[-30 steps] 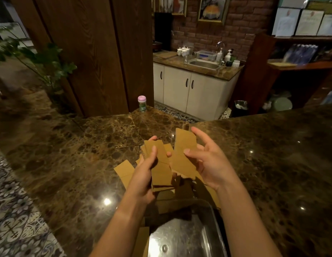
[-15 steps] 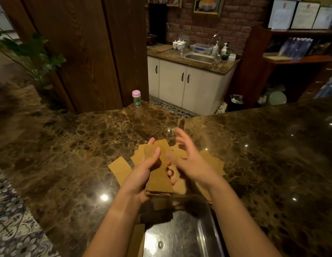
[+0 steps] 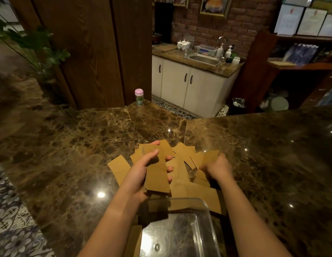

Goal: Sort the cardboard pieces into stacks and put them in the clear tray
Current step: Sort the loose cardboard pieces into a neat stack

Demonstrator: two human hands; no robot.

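The left hand (image 3: 143, 173) grips a cardboard stack (image 3: 156, 171) above the worktop (image 3: 68, 145), collecting matches; the right hand (image 3: 217, 166) pinches a loose piece (image 3: 210, 157) beyond the empty clear tray (image 3: 206, 204).

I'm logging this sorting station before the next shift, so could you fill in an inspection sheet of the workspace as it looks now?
Surface: dark brown marble counter, glossy, with lamp reflections.
Job's things: loose cardboard pieces scattered beyond the clear tray; a cardboard stack is in hand; no cardboard seen inside the tray.
Clutter: small jar with a pink lid at the counter's far edge.
Hands: left hand grips the stack; right hand reaches into the loose pieces, its grip blurred.
Cables: nothing seen.
Surroundings: wooden pillar, leafy plant, white cabinets with sink, brick wall, shelves at right.
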